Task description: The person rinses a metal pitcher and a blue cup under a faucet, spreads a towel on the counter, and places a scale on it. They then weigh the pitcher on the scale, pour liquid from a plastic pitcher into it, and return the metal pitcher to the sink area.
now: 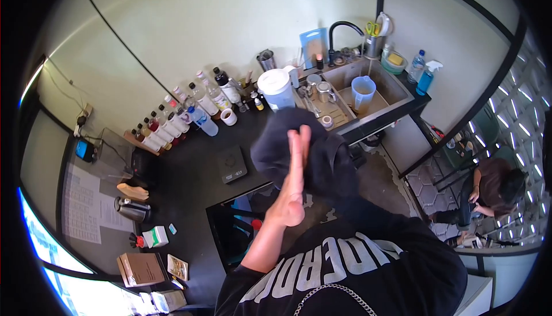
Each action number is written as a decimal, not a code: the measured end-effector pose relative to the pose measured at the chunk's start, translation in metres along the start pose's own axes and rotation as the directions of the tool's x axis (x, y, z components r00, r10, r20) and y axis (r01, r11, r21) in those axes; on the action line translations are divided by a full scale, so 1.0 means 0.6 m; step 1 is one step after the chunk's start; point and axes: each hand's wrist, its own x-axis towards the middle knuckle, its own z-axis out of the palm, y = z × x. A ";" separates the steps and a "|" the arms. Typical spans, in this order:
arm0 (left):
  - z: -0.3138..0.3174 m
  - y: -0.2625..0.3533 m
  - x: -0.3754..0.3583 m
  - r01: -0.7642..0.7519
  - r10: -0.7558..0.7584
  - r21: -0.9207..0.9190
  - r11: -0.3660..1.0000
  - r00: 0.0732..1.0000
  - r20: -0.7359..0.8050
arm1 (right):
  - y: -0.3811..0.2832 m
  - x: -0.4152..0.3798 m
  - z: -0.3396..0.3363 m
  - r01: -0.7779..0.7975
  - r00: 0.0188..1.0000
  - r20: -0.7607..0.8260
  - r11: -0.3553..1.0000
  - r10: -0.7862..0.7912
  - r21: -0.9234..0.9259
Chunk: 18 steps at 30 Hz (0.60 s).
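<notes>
A dark cloth (276, 143) hangs bunched in front of my chest, above the gap beside the counter. My left hand (294, 172) is seen edge-on against it, fingers stretched out and pointing up. A strip of skin shows just behind these fingers; whose hand it belongs to is unclear. My right arm, in a black sleeve (391, 218), reaches to the cloth's right side, and the cloth hides my right hand. To the left, a black scale (232, 165) lies on the dark counter (192, 172).
Bottles (202, 120) and a white cup (228, 116) line the wall. A lidded pitcher (277, 89) stands beside the sink (385, 80), which holds a blue jug (363, 93). A kettle (132, 208) and cardboard box (141, 269) are left. Another person (489, 187) sits far right.
</notes>
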 end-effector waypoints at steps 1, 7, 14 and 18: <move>-0.016 0.011 0.003 -0.013 0.010 0.092 0.996 1.000 0.029 | 0.017 0.042 0.075 0.004 1.000 -0.006 1.000 -0.004 0.013; -0.056 0.088 0.012 -0.135 0.059 0.474 0.870 0.983 0.171 | 0.013 0.045 0.073 0.051 0.999 -0.008 0.992 -0.050 0.118; -0.041 0.068 0.009 -0.083 0.026 0.349 0.933 0.986 0.164 | 0.029 0.015 0.168 0.074 0.995 0.044 0.954 -0.091 0.292; -0.011 0.102 -0.014 0.131 -0.273 0.481 0.867 0.932 0.238 | 0.027 0.006 0.142 0.070 0.989 0.091 0.919 -0.114 0.388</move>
